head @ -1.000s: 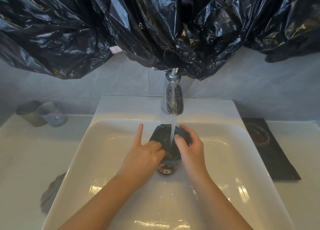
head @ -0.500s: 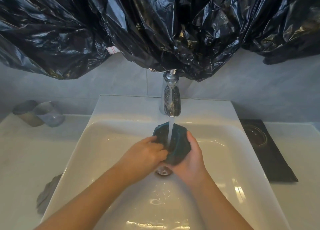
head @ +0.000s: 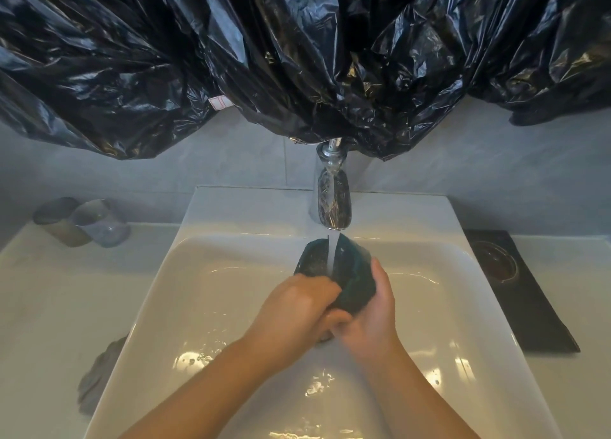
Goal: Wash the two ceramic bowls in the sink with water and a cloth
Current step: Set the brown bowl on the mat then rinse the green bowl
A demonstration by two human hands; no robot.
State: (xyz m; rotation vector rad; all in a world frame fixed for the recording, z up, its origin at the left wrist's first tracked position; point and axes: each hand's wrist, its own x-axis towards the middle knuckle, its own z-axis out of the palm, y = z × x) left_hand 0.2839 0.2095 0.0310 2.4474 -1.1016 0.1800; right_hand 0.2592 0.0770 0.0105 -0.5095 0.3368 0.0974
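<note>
The right hand [head: 367, 319] cups the round, dark green bowl [head: 355, 290]; the left hand [head: 294, 309] curls over its rim; water [head: 331, 253] falls from the shiny tap [head: 332, 204].

glossy white sink [head: 479, 293], chrome tap [head: 332, 204]

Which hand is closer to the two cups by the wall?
Left. The left hand grips the bowl on the side facing the cups; the right hand holds its other side, farther away.
</note>
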